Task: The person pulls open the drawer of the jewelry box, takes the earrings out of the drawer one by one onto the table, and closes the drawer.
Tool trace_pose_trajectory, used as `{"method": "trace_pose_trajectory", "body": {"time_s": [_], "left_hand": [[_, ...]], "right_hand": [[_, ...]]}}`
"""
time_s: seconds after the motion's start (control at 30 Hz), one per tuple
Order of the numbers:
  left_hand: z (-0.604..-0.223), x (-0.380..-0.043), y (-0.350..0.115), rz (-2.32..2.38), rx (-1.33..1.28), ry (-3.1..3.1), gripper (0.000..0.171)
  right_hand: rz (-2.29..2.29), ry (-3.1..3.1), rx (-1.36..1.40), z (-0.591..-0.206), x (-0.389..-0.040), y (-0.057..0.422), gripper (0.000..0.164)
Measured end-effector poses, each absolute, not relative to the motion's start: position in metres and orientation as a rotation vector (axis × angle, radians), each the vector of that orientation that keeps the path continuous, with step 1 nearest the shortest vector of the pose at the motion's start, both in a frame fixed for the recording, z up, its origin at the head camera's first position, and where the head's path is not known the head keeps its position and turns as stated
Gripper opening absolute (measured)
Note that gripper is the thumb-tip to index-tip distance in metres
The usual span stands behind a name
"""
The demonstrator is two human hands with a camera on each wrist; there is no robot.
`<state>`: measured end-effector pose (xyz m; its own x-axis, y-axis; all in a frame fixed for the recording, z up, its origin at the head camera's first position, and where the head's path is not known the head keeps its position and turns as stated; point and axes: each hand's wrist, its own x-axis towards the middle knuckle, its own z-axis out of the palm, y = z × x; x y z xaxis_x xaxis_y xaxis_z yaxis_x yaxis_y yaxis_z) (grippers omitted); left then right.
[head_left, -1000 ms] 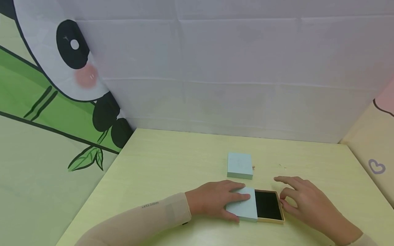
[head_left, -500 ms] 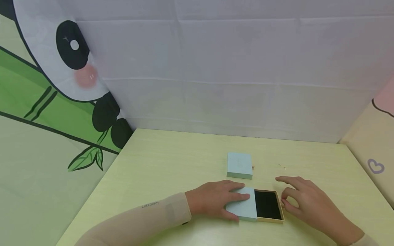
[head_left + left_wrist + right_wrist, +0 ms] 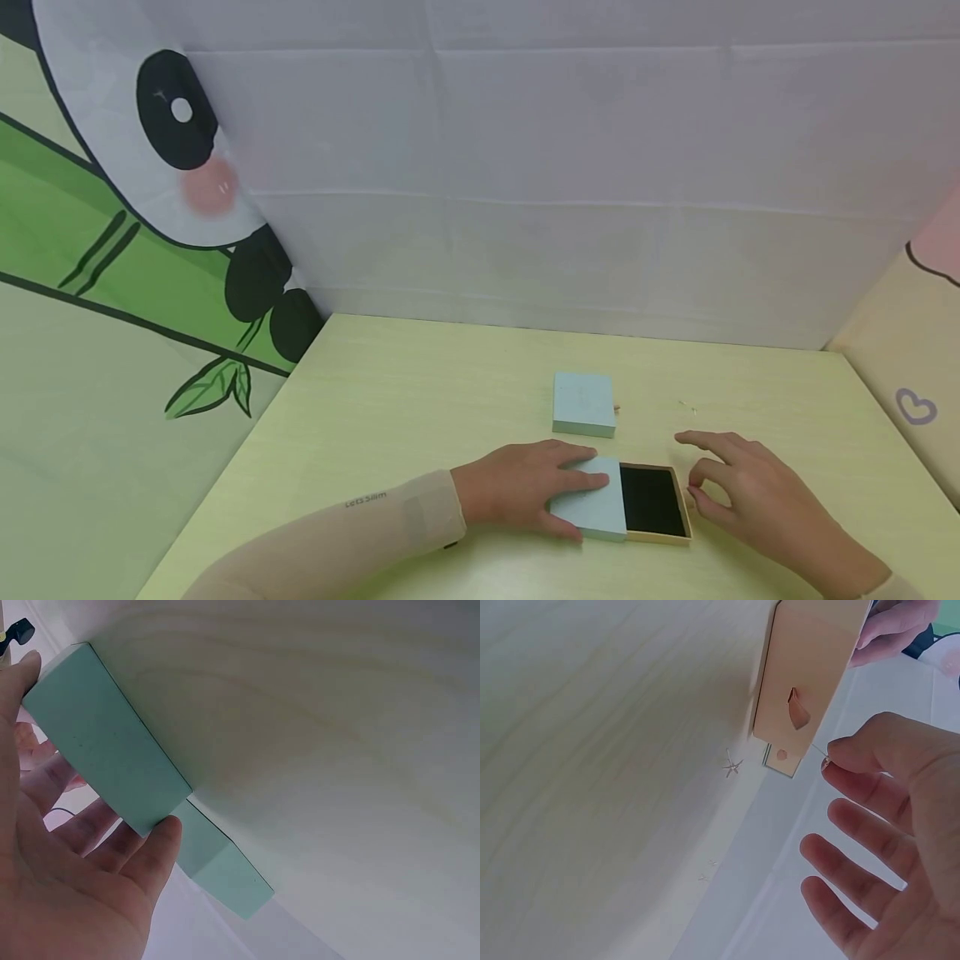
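My left hand (image 3: 521, 492) grips the pale blue sleeve (image 3: 600, 508) of a flat drawer-style jewellery box, thumb along its near side and fingers over the top. To the right, the box's drawer (image 3: 660, 537) sticks partly out and shows a black lining (image 3: 652, 500). Just off the drawer's outer end, my right hand (image 3: 757, 500) pinches a tiny silvery thing with a thin pin (image 3: 819, 750), like an earring, between thumb and index finger; its other fingers are spread. In the right wrist view a pull tab (image 3: 799, 712) hangs from the drawer's front.
Behind the first box lies a second pale blue box (image 3: 584, 400), closed, its small tab at the right. Small silvery pieces (image 3: 688, 407) lie on the table to its right; one (image 3: 733, 765) looks star-shaped in the right wrist view. A pale cloth wall (image 3: 525, 250) borders the table's back.
My right hand has shifted slightly right, a little away from the drawer's end. My left hand, both boxes and the pieces on the table stay where they were.
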<state>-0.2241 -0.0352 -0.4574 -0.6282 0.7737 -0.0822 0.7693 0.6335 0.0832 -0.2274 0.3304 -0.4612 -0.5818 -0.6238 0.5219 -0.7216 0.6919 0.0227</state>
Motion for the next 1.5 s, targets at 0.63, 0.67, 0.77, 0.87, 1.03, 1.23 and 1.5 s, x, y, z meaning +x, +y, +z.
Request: {"method": "trace_pose_trajectory", "body": {"time_s": [0.63,0.67,0.77,0.87,1.03,1.23,1.5], "left_hand": [[-0.4568,-0.2234,-0.0359,0.057,1.302,2.736,0.078],[-0.4568,-0.2231,-0.0360,0.057,1.303,2.737,0.078],[-0.4568,-0.2228,-0.0362,0.060,1.303,2.739,0.078],[-0.4568,-0.2227,-0.0362,0.063,1.298,2.737,0.078],[-0.4573,-0.2230,-0.0360,0.064,1.288,2.737,0.078],[-0.4570,-0.2232,-0.0357,0.048,1.303,2.741,0.078],[-0.4578,-0.2227,-0.0361,0.028,1.317,2.763,0.078]], "right_hand": [[0.263,-2.414,1.013,-0.4651,-0.2279,0.3340,0.051],[0.264,-2.414,1.012,-0.4652,-0.2277,0.3341,0.051],[0.265,-2.414,1.012,-0.4657,-0.2273,0.3345,0.051],[0.263,-2.415,1.011,-0.4661,-0.2276,0.3351,0.051],[0.263,-2.421,1.006,-0.4662,-0.2278,0.3363,0.052],[0.257,-2.418,1.002,-0.4666,-0.2270,0.3374,0.053],[0.259,-2.405,1.005,-0.4683,-0.2280,0.3400,0.052]]}}
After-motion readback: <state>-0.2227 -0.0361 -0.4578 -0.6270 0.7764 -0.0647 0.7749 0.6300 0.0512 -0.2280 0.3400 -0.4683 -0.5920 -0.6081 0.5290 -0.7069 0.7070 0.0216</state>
